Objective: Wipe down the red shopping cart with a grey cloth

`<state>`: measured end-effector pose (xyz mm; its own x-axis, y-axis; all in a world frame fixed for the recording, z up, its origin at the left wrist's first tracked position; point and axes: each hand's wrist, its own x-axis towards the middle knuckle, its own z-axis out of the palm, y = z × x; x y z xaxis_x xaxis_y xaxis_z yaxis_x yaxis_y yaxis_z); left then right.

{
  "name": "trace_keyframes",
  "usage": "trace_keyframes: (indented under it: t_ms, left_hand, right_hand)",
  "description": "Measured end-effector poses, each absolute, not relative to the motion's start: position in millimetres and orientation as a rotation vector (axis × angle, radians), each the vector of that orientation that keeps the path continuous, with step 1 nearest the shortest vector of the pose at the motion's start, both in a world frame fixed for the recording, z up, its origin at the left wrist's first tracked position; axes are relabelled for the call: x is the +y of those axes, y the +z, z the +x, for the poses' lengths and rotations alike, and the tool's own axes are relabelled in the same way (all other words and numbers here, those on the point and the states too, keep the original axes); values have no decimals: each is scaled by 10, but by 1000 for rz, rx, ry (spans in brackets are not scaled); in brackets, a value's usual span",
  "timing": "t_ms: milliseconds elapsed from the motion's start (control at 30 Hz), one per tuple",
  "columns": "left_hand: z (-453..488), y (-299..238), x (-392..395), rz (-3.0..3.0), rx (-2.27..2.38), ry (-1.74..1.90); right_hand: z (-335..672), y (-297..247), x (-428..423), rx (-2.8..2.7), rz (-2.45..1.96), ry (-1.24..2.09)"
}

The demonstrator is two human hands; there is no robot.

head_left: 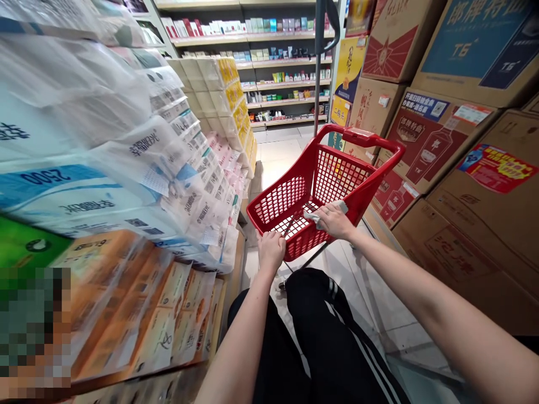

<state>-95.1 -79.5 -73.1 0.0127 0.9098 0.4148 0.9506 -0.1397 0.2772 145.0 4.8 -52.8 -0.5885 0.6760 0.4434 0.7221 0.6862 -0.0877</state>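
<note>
While the left hand closes around the near rim of a red wire-mesh shopping basket, the right hand curls over a flat white packet pressed against the same rim, each grip narrow and firm. The basket stands at lower centre, just ahead of the person's black striped trousers. One packet is all that shows at the basket, and its mesh floor lies in plain view, so little has been gathered. Along the left of the frame rise wrapped tissue packs, too many and too overlapped to count. At least six cardboard cartons are stacked at right, and several rows of store shelves stand at the far end of the aisle.
</note>
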Motion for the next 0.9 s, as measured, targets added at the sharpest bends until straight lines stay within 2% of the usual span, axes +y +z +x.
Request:
trace_keyframes:
  t_ms: [200, 367, 733, 900]
  left_hand:
    - [-954, -707, -799, -2191, -1981, -757]
    - [-886, -687, -776, -2160, -1997, -753]
    - [-988, -602, -747, -2365, -1852, -649]
    - [-1121, -593, -728, -2546, -1733, -592]
  right_hand:
    - [2049, -365, 625, -2267, -1342, -269]
    - [2046, -362, 831, -2111, -1448, -265]
    - [828, -884, -90, -1685, -1412, 92]
    - [654, -960, -61, -1476, -1343, 168]
